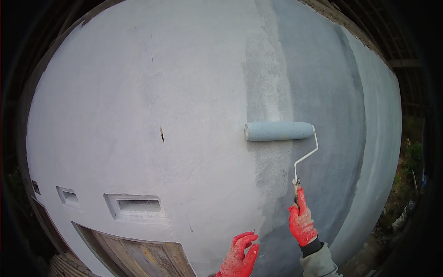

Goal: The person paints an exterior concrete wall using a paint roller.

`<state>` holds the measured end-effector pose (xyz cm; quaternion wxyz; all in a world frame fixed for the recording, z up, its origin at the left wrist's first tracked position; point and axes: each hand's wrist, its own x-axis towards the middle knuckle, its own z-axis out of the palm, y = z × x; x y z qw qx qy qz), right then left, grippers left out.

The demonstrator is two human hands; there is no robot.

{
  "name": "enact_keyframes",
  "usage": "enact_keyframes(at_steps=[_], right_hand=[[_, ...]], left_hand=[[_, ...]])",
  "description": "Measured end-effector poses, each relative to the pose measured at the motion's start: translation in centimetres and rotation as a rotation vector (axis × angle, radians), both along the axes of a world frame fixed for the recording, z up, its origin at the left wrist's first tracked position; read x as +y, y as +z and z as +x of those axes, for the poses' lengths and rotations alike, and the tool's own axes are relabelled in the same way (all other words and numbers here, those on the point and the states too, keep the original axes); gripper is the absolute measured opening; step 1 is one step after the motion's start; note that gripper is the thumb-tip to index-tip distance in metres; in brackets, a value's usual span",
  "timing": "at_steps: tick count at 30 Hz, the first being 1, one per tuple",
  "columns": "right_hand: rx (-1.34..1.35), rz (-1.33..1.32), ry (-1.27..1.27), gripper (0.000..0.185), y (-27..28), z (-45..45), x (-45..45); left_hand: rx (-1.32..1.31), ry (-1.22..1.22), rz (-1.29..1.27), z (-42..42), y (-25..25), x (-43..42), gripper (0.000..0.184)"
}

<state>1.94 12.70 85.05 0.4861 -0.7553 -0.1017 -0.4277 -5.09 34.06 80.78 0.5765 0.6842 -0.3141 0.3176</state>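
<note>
My right hand [302,224], in a red glove, grips the handle of a paint roller [279,131], its index finger stretched up along the handle. The roller's light blue sleeve lies level against the wall [198,92], on the border between pale and grey-blue paint. A white wire frame [305,158] bends down from the sleeve's right end to the handle. Lower down, my left hand [239,256], also gloved in red, is raised in front of the wall with fingers loosely curled and thumb apart. Nothing shows in it.
A wooden door or shutter [143,256] is set into the wall at lower left, below a recessed slot [136,207] and a smaller slot [68,196]. A dark split [162,134] marks the pale wall. Green plants [413,159] stand beyond its right edge.
</note>
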Motion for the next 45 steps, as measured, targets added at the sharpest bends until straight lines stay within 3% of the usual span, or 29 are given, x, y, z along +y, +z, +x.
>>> enact_keyframes(at_steps=[2, 4, 6, 8, 11, 13, 16, 21, 23, 25, 28, 33, 34, 36, 37, 40, 41, 42, 45], right_hand=[[0.032, 0.016, -0.038, 0.058, 1.8, 0.2, -0.4], [-0.125, -0.043, -0.102, 0.058, 6.8, 2.3, -1.4], [-0.186, -0.053, -0.154, 0.054, 14.7, 4.2, -1.9], [-0.216, -0.049, -0.180, 0.050, 22.7, 5.3, -1.8], [-0.190, 0.032, -0.075, 0.048, 32.6, 5.2, -0.9], [-0.189, 0.036, -0.033, 0.049, 35.6, 4.7, -1.2], [-0.156, 0.050, 0.011, 0.049, 33.9, 4.4, -1.9], [-0.043, -0.064, -0.109, 0.059, 17.4, 2.4, -2.8], [-0.303, -0.196, -0.125, 0.060, 8.3, 4.8, -4.6], [-0.417, -0.304, -0.178, 0.061, 6.4, 4.7, -4.8], [-0.158, -0.080, -0.074, 0.060, 8.5, 4.0, -3.7], [-0.334, -0.137, -0.225, 0.054, 27.3, 8.5, -2.7], [-0.270, -0.056, -0.202, 0.051, 31.2, 7.3, -1.1], [-0.433, -0.229, -0.192, 0.043, 39.2, 11.4, -3.8], [-0.306, -0.077, -0.070, 0.041, 41.2, 9.2, -2.4], [-0.224, 0.108, 0.102, 0.038, 41.1, 5.5, -0.4], [-0.235, 0.017, 0.089, 0.039, 39.9, 6.2, -1.5], [-0.233, -0.085, -0.024, 0.043, 37.8, 7.1, -2.7], [-0.211, -0.063, -0.137, 0.052, 27.3, 5.8, -2.3]], left_hand=[[0.031, -0.049, -0.014, 0.1, -0.1, -0.6, 0.023], [0.019, -0.080, -0.037, 0.4, -0.2, -1.6, 0.023], [0.004, -0.097, -0.057, 0.5, 0.1, -2.0, 0.023], [0.172, -0.209, -0.106, 0.4, 0.3, -2.2, 0.023], [0.056, -0.082, -0.058, 1.8, 0.1, -2.3, 0.024], [0.015, -0.042, -0.049, 2.1, 0.9, -2.4, 0.024], [-0.030, -0.019, -0.032, 2.5, 1.9, -2.3, 0.024], [0.008, -0.112, -0.052, 2.9, 1.7, -2.5, 0.025], [-0.013, -0.114, -0.012, 2.9, 2.0, -2.6, 0.025], [-0.009, -0.127, -0.020, 2.9, 2.8, -2.8, 0.025], [-0.026, -0.125, -0.006, 3.8, 3.1, -3.1, 0.025], [-0.052, -0.095, 0.010, 4.1, 3.4, -3.5, 0.025], [-0.061, -0.086, 0.008, 4.2, 3.5, -3.5, 0.025], [-0.064, -0.073, 0.011, 4.5, 3.5, -3.4, 0.024], [-0.061, -0.067, 0.014, 4.6, 3.6, -3.3, 0.024], [-0.023, -0.089, 0.009, 4.7, 4.1, -3.4, 0.024], [0.005, -0.112, 0.002, 4.7, 4.1, -3.4, 0.025], [0.005, -0.120, 0.005, 4.7, 4.1, -3.4, 0.025], [-0.025, -0.141, 0.019, 4.3, 3.9, -3.3, 0.025]])
